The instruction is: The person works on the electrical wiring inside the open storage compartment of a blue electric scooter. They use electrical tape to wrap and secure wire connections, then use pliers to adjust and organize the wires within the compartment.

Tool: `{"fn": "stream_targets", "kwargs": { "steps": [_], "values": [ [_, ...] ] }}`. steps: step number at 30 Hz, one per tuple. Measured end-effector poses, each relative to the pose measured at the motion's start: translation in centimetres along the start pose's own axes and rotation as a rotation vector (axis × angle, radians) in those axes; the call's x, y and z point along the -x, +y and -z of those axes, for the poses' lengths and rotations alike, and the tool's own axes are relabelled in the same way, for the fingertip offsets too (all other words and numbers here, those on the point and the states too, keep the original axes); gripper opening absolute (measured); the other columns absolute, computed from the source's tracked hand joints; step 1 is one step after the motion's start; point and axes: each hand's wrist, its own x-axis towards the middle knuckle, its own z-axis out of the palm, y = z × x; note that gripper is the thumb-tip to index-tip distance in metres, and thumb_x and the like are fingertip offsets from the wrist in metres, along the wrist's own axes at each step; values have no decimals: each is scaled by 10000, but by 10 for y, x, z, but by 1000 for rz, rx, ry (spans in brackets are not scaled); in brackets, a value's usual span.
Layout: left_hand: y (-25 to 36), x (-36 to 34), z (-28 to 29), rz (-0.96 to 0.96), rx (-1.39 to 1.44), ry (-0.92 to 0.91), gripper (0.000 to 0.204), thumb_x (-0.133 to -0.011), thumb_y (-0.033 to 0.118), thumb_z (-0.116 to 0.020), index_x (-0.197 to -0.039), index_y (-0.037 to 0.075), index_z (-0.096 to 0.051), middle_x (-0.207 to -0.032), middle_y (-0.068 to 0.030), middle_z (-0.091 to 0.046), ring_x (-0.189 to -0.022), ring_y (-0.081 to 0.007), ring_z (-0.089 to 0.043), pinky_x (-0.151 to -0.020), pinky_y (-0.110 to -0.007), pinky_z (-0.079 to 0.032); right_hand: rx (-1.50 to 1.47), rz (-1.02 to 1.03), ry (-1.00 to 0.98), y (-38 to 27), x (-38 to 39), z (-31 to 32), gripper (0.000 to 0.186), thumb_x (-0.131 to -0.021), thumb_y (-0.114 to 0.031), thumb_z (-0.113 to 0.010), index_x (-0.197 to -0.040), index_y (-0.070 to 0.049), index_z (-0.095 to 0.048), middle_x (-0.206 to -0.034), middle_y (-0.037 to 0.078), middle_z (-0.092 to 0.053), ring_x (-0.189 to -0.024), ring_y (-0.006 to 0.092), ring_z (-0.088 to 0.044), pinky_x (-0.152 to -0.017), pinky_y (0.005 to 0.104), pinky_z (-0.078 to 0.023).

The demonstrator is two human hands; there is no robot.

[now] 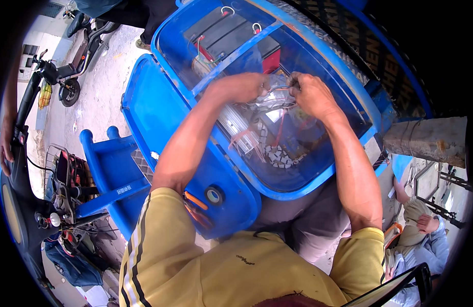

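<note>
Both my hands are over an open blue compartment (293, 195) and work on a bundle of wires (277, 101). My left hand (245, 87), slightly blurred, has its fingers closed on the wires from the left. From the right, my right hand (312, 96) pinches a dark wire, its fingertips near those of the left. What lies between the fingertips is partly hidden. Below the wires, a silver finned metal box (238, 127) lies beside a cluster of small white connectors (281, 158). Dark batteries (226, 33) with red sides fill the compartment's far part.
Left of the compartment hangs its blue lid (154, 102), holding an orange-handled tool (195, 200) and a black tape roll (214, 195). A rusty grey post (428, 141) stands right. Another person (421, 245) is at lower right; another person's hand (7, 140) rests left, near handlebars (29, 97).
</note>
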Motion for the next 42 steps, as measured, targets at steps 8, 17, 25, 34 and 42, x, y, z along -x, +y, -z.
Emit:
{"fn": "stream_targets", "kwargs": {
  "steps": [8, 17, 25, 34, 42],
  "values": [
    [-11, -8, -5, -51, -36, 36, 261, -1054, 229, -592, -1121, -9, -674, -929, -148, -728, -881, -273, -706, -817, -447, -536, -27, 4, -24, 2, -3, -4, 263, -963, -188, -682, -1184, -65, -757, -1123, 235, -763, -1140, 431, -701, -985, 516, -542],
    [-7, -10, 3, -39, -3, -209, 284, -1027, 239, -637, -1066, -32, -713, -842, -99, -711, -785, -202, -680, -718, -388, -531, -141, 25, -40, 3, -4, -3, 258, -945, -168, -699, -1138, -2, -742, -1057, 252, -760, -1075, 404, -729, -937, 468, -545],
    [-6, -2, -1, -42, 165, -143, 286, -987, 209, -714, -1136, -30, -761, -992, -122, -774, -844, -227, -712, -763, -409, -556, -217, 62, -110, 6, -2, -9, 248, -967, -152, -742, -1122, 42, -726, -936, 126, -751, -893, 209, -704, -819, 384, -546],
    [-12, -9, -5, -130, -80, -44, 282, -928, 240, -757, -1031, -23, -768, -925, -185, -772, -806, -310, -698, -749, -429, -541, -308, -146, -388, -39, 15, 1, 457, -1049, -354, -698, -1247, 57, -733, -1125, 209, -786, -1028, 265, -749, -940, 430, -568],
    [-23, -9, -6, -202, 56, -46, 244, -868, 106, -742, -1082, -10, -736, -907, -172, -762, -801, -286, -691, -741, -430, -533, -602, -258, -492, -21, -17, -28, 293, -1065, -297, -696, -1152, -27, -766, -913, 98, -756, -567, 90, -490, -480, 303, -393]
  ]
}}
